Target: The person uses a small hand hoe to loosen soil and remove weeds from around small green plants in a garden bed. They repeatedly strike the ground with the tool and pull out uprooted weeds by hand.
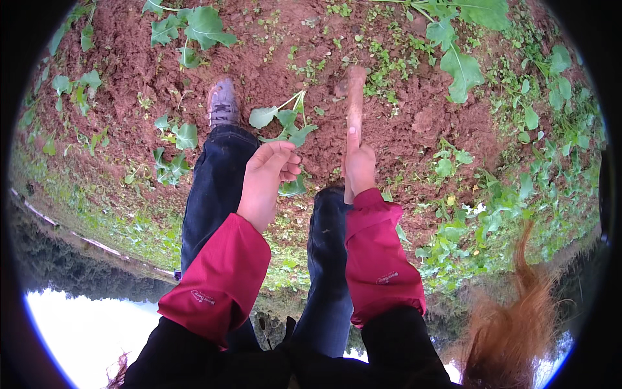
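Observation:
My right hand [360, 165] is wrapped around a stout wooden tool handle [355, 104], with the thumb laid along it. The handle's far end reaches the reddish soil near some small weeds; no tool head can be made out there. My left hand [273, 167] hovers in front of my shin, its fingers loosely curled and thumb against the forefinger, with nothing visible in it. Just beyond and below that hand, a leafy seedling [286, 124] lies low over the soil, partly hidden by the fingers.
Reddish, clumpy soil [296, 58] spreads around my shoe [223, 103]. Broad-leaved plants grow at the upper left [204, 29] and upper right [459, 68]. Small weeds [384, 68] surround the handle's far end. Denser greenery [476, 228] lies on the right.

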